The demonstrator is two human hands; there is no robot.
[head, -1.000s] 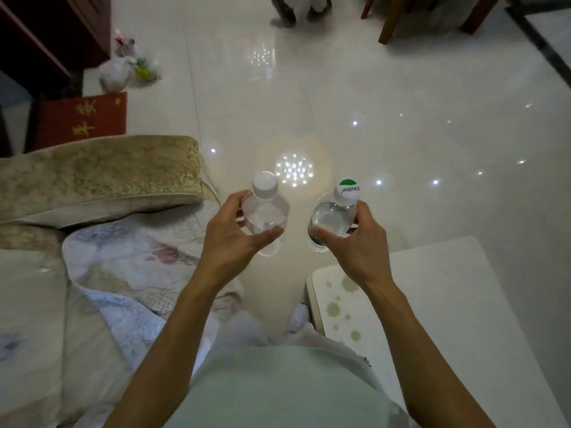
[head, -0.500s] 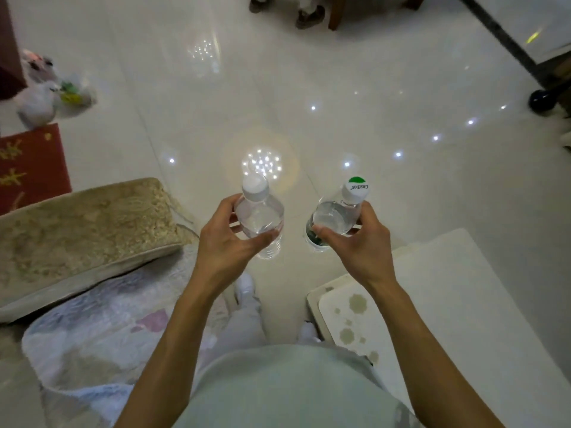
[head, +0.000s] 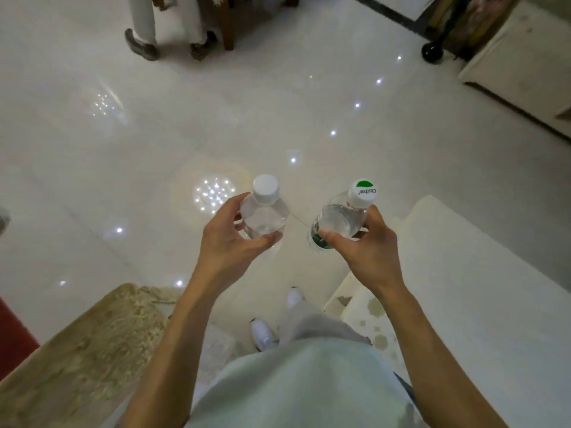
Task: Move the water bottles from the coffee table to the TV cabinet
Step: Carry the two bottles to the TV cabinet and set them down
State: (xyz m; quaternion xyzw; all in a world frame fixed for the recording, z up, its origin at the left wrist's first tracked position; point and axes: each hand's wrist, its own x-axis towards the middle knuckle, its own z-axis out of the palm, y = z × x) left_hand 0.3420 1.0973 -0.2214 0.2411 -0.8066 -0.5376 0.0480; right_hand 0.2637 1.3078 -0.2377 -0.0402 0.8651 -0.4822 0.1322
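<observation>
Grip holds: left hand [head: 228,242] round the white-capped bottle [head: 262,217], right hand [head: 367,251] round the green-capped bottle [head: 340,220], as the worktop [head: 463,288] slides back beside the right hand, so the carry looks under way.

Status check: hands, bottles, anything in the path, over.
Left hand grips white-cap bottle. Right hand grips green-cap bottle. Both over floor, beside coffee table. Another person's feet far ahead.

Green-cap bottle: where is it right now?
Head view, centre-right: the green-cap bottle is gripped in the right hand, above the floor beside the white coffee table. The white-cap bottle, in the left hand, is next to it.
</observation>
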